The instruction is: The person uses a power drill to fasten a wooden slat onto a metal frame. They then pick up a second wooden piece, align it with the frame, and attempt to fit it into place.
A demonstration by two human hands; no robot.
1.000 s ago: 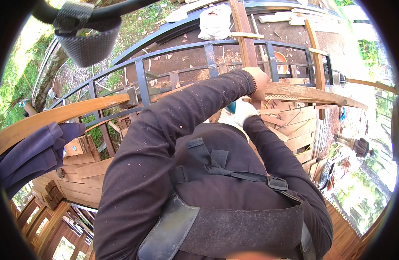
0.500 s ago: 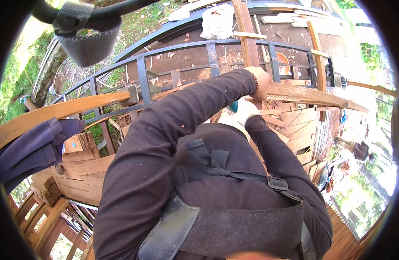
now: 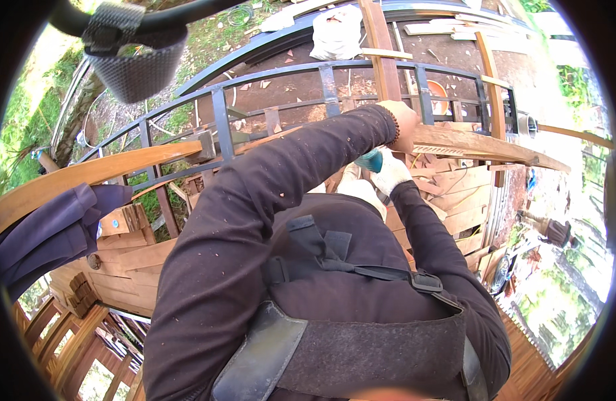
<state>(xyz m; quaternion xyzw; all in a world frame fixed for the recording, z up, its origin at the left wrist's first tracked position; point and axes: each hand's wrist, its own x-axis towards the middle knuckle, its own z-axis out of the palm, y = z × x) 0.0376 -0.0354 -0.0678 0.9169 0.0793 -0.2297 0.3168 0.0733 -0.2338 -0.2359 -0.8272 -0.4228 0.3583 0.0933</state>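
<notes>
While on one wooden beam, one left hand, grip unclear; one right hand clamped round one teal tool.

Curved rail: bare wood, matt, with streaked grain. Teal tool: smooth, apparently plastic. Right hand: gloved in matt white cloth. Frame: dark metal, smooth, partly scuffed. Sleeve: matt dark cloth, flecked with chips. Belt: rough, napped; its end panel, leather-like, faintly glossy. Sack: white, crinkled.
</notes>
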